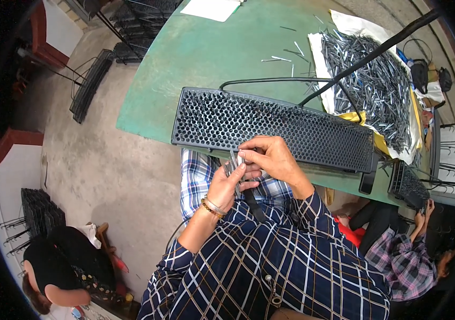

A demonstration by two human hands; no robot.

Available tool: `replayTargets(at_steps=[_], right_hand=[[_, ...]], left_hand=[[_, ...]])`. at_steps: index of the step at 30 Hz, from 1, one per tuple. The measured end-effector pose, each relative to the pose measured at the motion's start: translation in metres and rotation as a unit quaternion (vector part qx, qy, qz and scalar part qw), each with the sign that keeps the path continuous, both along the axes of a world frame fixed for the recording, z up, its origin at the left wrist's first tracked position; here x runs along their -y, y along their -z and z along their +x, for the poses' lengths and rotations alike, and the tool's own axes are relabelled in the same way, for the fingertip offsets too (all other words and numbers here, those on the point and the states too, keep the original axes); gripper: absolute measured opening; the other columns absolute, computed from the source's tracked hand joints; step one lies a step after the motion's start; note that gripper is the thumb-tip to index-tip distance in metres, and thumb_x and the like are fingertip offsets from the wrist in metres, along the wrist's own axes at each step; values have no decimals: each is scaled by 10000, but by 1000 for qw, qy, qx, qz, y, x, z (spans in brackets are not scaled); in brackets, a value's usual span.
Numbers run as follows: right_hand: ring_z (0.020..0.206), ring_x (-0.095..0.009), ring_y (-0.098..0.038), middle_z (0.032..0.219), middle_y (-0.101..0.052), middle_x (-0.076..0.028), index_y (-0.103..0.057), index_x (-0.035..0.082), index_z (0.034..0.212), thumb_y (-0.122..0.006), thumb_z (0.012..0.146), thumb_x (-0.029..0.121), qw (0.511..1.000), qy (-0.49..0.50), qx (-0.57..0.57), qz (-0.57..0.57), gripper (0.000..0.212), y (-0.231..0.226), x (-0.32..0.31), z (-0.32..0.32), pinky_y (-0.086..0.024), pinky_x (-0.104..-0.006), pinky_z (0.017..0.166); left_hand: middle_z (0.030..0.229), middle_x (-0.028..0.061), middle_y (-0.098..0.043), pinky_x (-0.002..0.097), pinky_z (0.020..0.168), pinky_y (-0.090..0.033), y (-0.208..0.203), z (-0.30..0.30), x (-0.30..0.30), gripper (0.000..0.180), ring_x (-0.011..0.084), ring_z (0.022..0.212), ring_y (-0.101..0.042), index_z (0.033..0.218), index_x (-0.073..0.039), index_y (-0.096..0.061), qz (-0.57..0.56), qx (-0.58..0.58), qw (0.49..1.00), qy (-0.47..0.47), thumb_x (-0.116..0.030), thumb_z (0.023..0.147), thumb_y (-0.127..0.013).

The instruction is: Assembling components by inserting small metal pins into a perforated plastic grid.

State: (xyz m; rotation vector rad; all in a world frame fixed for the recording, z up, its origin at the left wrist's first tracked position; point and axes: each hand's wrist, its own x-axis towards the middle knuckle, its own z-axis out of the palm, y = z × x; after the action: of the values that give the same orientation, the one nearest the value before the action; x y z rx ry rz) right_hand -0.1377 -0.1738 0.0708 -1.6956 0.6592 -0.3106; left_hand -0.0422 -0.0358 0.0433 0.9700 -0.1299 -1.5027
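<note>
1. The person wears a long-sleeved shirt (286, 266) of dark navy cloth, crossed by a plaid of white and tan lines.
2. The left sleeve is pushed up to the elbow; the right sleeve reaches further down the forearm, its cuff loose.
3. Small pale buttons run down the shirt's front.
4. Thin bangles (212, 207), gold and silver in colour, circle the wrist of the left hand (228, 184).
5. The right hand (273, 157) is bare.

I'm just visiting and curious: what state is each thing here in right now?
Left hand: closed around a bundle of metal pins.
Right hand: pinching one pin from the bundle.
Black perforated tray: flat on the green table.
Pile of pins: loose on white sheet.
</note>
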Motion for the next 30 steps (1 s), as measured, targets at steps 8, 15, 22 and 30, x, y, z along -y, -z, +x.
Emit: replayTargets(at_steps=[8, 15, 22, 30], right_hand=[[651, -78, -587, 775, -666, -44, -698, -32, 920, -700, 841, 148, 1000, 0, 0, -17, 197, 9, -1, 1, -474, -222, 564], [573, -38, -532, 758, -657, -8, -681, -14, 994, -668, 870, 117, 988, 130, 73, -42, 180, -9, 3, 17, -429, -204, 482], [698, -246, -647, 832, -663, -118, -673, 14, 923, -664, 828, 58, 939, 146, 146, -277, 105, 7, 10, 44, -494, -305, 597], [699, -245, -637, 845, -652, -72, -675, 47, 896, -699, 784, 90, 880, 72, 145, -446, 123, 25, 13, 48, -501, -331, 605]], left_hand=[[1120, 144, -626, 370, 796, -572, -1, -1, 0, 310, 245, 1015, -636, 1233, -19, -512, 3, 1, 999, -44, -197, 979, -510], [1153, 233, -601, 403, 805, -579, 8, 4, 0, 333, 286, 1015, -634, 1231, 43, -476, 11, -17, 999, -38, -182, 985, -486], [1148, 259, -595, 387, 781, -585, 17, 8, 4, 345, 293, 1009, -635, 1255, 56, -432, 18, -32, 999, -11, -164, 991, -462], [1131, 219, -614, 385, 778, -580, 10, 7, -1, 311, 275, 998, -640, 1212, 41, -489, 36, -12, 999, -3, -165, 979, -490]])
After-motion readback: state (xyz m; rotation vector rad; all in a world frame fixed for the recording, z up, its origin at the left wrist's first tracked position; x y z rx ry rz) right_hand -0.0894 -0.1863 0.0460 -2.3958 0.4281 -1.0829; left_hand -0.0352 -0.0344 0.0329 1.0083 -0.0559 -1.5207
